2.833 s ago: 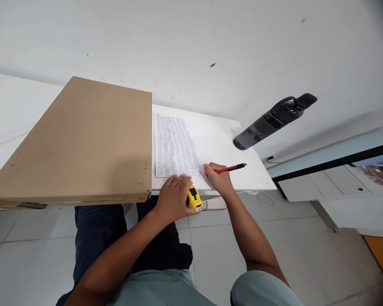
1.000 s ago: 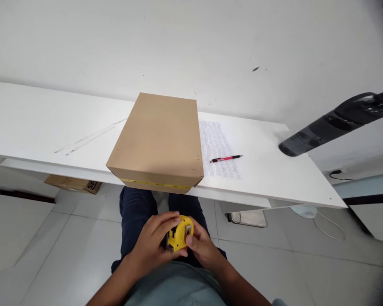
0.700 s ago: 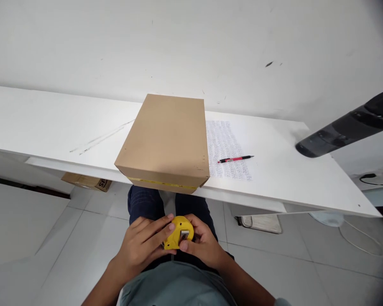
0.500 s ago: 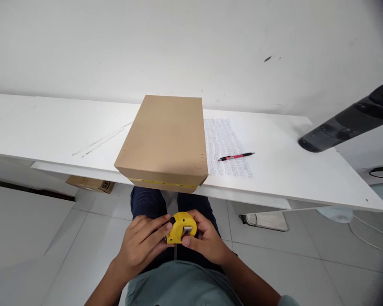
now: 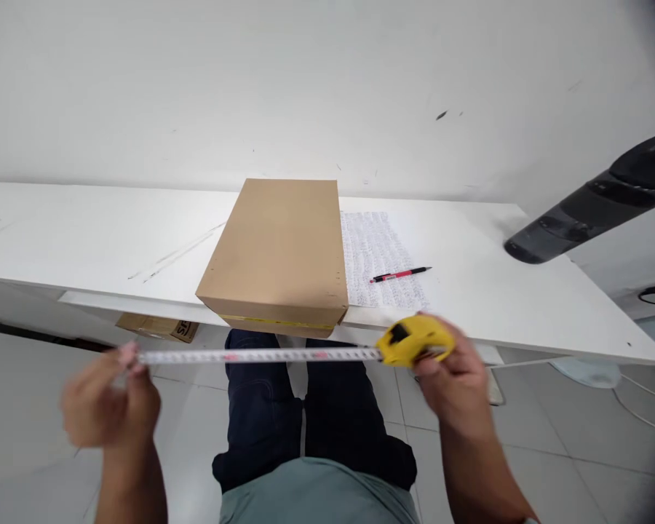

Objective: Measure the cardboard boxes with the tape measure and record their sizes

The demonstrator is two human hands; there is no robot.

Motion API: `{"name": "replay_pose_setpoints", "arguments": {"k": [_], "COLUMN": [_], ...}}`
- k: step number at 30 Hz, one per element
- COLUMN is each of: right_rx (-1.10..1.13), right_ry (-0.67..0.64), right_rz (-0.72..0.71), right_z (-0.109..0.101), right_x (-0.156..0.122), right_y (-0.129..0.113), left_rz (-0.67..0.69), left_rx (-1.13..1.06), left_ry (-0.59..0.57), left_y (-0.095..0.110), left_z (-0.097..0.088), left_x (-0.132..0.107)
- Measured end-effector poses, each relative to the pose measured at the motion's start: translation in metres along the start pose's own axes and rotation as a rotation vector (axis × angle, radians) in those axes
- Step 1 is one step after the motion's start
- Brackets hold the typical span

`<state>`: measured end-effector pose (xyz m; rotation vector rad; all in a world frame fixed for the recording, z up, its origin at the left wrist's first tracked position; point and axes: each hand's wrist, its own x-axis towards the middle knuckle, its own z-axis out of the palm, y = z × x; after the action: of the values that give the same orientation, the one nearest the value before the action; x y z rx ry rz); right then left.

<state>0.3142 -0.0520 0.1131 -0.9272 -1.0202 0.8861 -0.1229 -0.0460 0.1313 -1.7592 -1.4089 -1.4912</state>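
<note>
- Over the person's knees, just in front of the table (image 5: pixel 87 240), a tape strip (image 5: pixel 262 356) runs flat from left to right
- left hand (image 5: pixel 109 404) is blurry; its fingertips look pinched shut on the loose end of the strip
- right hand (image 5: pixel 453 371) is curled tight around the yellow tape measure (image 5: pixel 409 339), low and close to the table edge
- brown box (image 5: pixel 281 247) sits on the table just past the strip, about midway between the two hands; its long side points away from the person, its short near side lies along the strip; the strip sticks out past both near corners
- half a second ago both hands were together at the lap around the tape measure, with no strip out; now they are wide apart
- red pen (image 5: pixel 399 275) lies on the paper (image 5: pixel 379 251) as before; the box has not moved
</note>
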Motion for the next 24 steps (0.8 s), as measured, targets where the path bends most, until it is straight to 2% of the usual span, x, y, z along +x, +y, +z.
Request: {"name": "replay_pose_setpoints", "arguments": {"k": [1, 3, 6, 9, 14, 17, 20, 24], "right_rx": [-0.002, -0.007, -0.052, -0.121, -0.251, -0.271, -0.247, -0.176], "right_ry": [0.092, 0.21, 0.261, 0.204, -0.041, -0.08, -0.088, -0.077], "right_rz": [-0.095, -0.259, -0.435, -0.464, -0.468, -0.46, -0.377, -0.285], "right_z": [-0.004, -0.006, 0.004, 0.022, 0.051, 0.061, 0.063, 0.059], "right_x": [0.014, 0.039, 0.062, 0.07, 0.075, 0.077, 0.076, 0.073], "right_y": [-0.009, -0.024, -0.037, -0.03, -0.01, -0.007, -0.007, -0.011], "left_rz": [0.08, 0.068, -0.098, -0.158, -0.109, -0.002, 0.031, -0.026], "left_rx": [0.019, -0.041, -0.177, -0.252, -0.381, -0.416, -0.351, -0.252], "left_ry": [0.223, 0.296, 0.136, 0.009, -0.135, -0.295, -0.31, -0.204], "left_y": [-0.014, -0.034, -0.042, -0.033, -0.008, 0.008, 0.019, 0.029], "left_z": [0.005, 0.019, 0.042, 0.058, 0.072, 0.076, 0.079, 0.079], "left_x": [0.015, 0.042, 0.07, 0.077, 0.072, 0.068, 0.065, 0.061]}}
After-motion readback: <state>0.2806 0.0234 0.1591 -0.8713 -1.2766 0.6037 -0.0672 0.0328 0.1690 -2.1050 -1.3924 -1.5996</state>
